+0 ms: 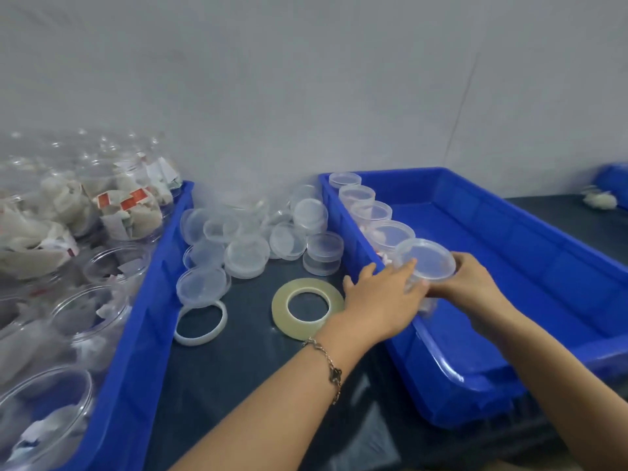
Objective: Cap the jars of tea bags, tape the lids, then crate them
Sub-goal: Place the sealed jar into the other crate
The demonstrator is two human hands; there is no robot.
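A: Where is the capped jar (pixel 424 266), taking the right-hand blue crate (pixel 530 253) as the landmark?

B: Inside that crate, at its left wall, the nearest in a row of four other capped jars (pixel 370 212) that runs back along the wall. Its long axis stands close to upright, lid uppermost, the top leaning slightly toward the camera.

A: How does it look?

B: Clear plastic with a round translucent lid. Pale tea bags show faintly through the wall, though motion blur and the hands hide most of the body, so I cannot tell whether tape is on the lid.

A: And the hands?

B: Both hold it. The left hand (pixel 384 297) reaches over the crate's left rim, fingers curled round the jar's near side under the lid. The right hand (pixel 475 280) clasps the opposite side from within the crate, fingers wrapped on the lid's edge.

A: Left of the crate?

B: A roll of clear tape (pixel 307 308) lies flat on the dark table (pixel 238 368), just beside the crate. Farther left lies a pale ring (pixel 200 322), behind them a heap of loose lids (pixel 251 239). Beyond those stands a second blue crate (pixel 142 321) holding open jars of tea bags (pixel 102 212).
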